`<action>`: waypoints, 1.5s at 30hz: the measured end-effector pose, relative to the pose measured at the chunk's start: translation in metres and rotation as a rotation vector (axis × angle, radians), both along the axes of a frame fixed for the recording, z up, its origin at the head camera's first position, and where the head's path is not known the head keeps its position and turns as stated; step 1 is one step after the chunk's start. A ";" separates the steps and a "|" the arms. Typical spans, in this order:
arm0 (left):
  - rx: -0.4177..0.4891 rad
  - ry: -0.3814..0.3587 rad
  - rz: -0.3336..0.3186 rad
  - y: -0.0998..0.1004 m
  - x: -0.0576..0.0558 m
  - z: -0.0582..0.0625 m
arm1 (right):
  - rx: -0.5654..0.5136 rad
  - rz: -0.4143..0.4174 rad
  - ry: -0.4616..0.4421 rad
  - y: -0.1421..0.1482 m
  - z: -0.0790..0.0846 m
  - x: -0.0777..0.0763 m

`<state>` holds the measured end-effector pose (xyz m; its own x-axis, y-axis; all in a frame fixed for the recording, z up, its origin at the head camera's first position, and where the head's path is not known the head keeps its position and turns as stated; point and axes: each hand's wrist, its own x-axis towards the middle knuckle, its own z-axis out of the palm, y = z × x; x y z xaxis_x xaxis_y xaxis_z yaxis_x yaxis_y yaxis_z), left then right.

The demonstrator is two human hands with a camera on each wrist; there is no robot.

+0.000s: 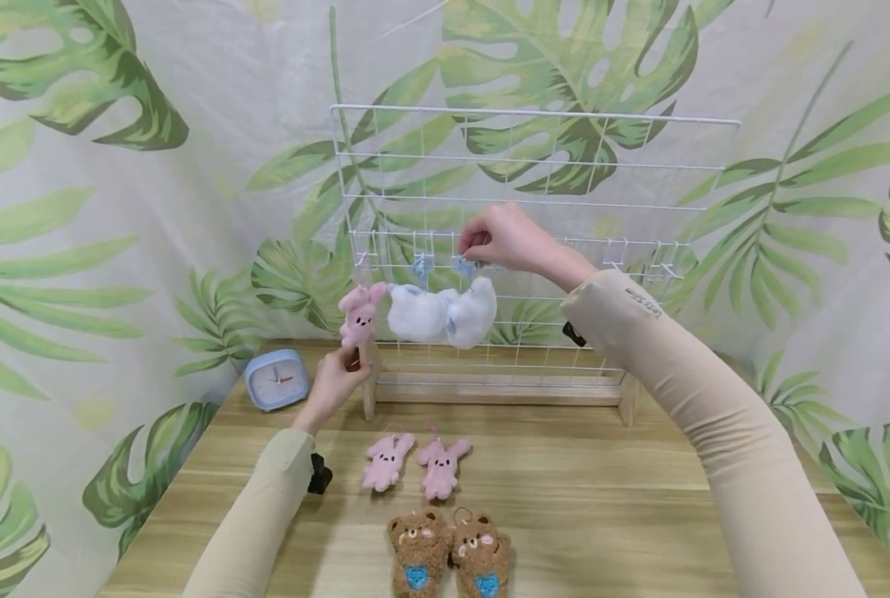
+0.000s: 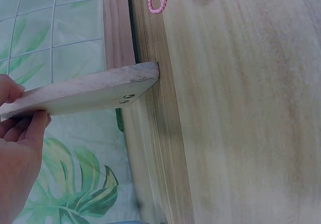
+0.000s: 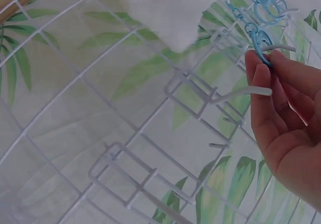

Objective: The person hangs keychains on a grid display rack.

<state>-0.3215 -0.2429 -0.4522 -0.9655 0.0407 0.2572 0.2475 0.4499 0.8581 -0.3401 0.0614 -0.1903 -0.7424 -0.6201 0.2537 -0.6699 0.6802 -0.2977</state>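
Observation:
My right hand [image 1: 508, 237] pinches the blue ring [image 3: 260, 45] of a white plush keychain [image 1: 473, 316] between thumb and fingertips. That ring is right at a white hook [image 3: 281, 47] on the wire grid rack [image 1: 534, 158]. Just left of it, another white plush keychain [image 1: 413, 314] hangs by its own blue ring. A pink rabbit plush keychain [image 1: 358, 317] hangs at the rack's left end. Below the rabbit, my left hand [image 1: 332, 384] grips the rack's wooden side post [image 2: 90, 89], thumb on one face and fingers on the other.
Two pink rabbit keychains, one left [image 1: 386, 462] and one right [image 1: 440, 468], lie on the wooden table [image 1: 579, 490]. Nearer are two brown bear plushes [image 1: 418, 552]. A blue clock [image 1: 277, 379] stands left of the rack. More white hooks [image 1: 615, 249] are at the rack's right.

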 end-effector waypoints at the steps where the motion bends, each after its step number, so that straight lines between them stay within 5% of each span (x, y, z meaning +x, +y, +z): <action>1: -0.001 0.001 0.000 0.000 0.000 0.000 | 0.006 -0.004 0.001 0.000 -0.001 -0.001; 15: -0.024 0.021 0.022 0.003 -0.002 -0.001 | -0.038 -0.021 -0.006 0.003 -0.006 0.002; 23: -0.012 0.000 -0.012 0.001 -0.002 0.002 | -0.144 0.001 0.033 0.018 -0.003 0.026; 29: -0.016 0.000 -0.013 0.001 -0.004 0.004 | -0.207 0.070 0.012 0.032 -0.020 0.053; 35: -0.009 -0.024 -0.012 0.000 -0.004 0.005 | -0.175 0.147 -0.074 0.034 -0.068 0.068; 42: -0.010 -0.028 -0.018 -0.001 -0.003 0.002 | -0.081 0.234 -0.177 0.013 -0.167 0.054; 45: -0.006 -0.023 -0.017 0.000 -0.001 0.001 | -0.041 0.203 -0.279 0.002 -0.204 0.046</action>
<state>-0.3227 -0.2432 -0.4507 -0.9704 0.0585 0.2341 0.2349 0.4510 0.8611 -0.2945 0.0637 -0.3947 -0.6491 -0.7558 0.0866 -0.6795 0.5248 -0.5126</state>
